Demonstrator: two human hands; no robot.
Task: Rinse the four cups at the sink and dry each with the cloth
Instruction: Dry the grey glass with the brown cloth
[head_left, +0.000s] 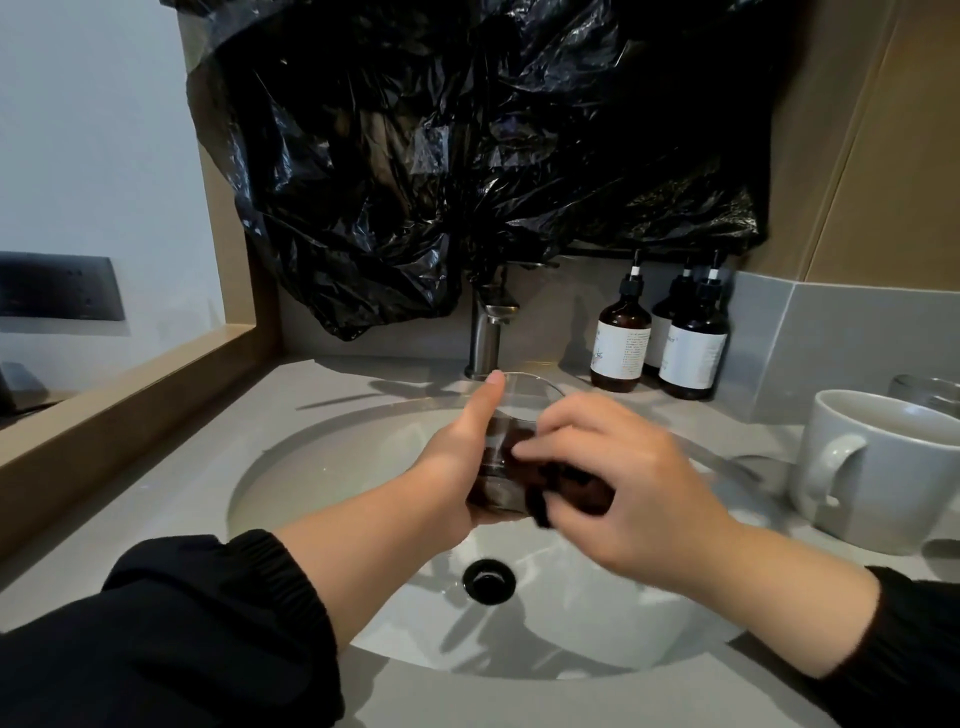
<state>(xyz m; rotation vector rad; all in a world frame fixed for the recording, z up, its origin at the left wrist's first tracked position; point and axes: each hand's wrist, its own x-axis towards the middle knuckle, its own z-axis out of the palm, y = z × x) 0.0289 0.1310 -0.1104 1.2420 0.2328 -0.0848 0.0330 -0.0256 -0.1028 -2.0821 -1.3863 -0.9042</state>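
- The sink (322, 467) spreads beneath both your hands, its hard basin directly below the work. A slip here would likely mean a chipped or broken glass, and any wetness left on the glass would make that slip easier.
- The mug (883, 467) stands on the counter just right of your right hand, its handle turned toward you, with a second glass (924, 392) behind it. A wide swing of your right elbow while wiping could knock it.
- Your left hand (457, 467) grasps the glass from below and from the left, with the thumb stretched up its side to the rim.
- Your right hand (623, 478) is clenched on the cloth, fingers curled and pressing it against the right side of the glass. The hand is blurred, so exactly where each finger sits cannot be told.
- The glass (511, 410) sits between your hands, over the basin and short of the tap (485, 332). Its mouth points up and away from you, toward the tap, and its base sits against your left palm. The long axis runs tilted from that palm toward the tap, not upright.
- The cloth (566, 491), dark and bunched, covers the lower right side of the glass under your right fingers. Hard rubbing against a one-handed hold could twist the glass out of your left palm.
- The drain (488, 581) lies open below your hands, nearer to you.
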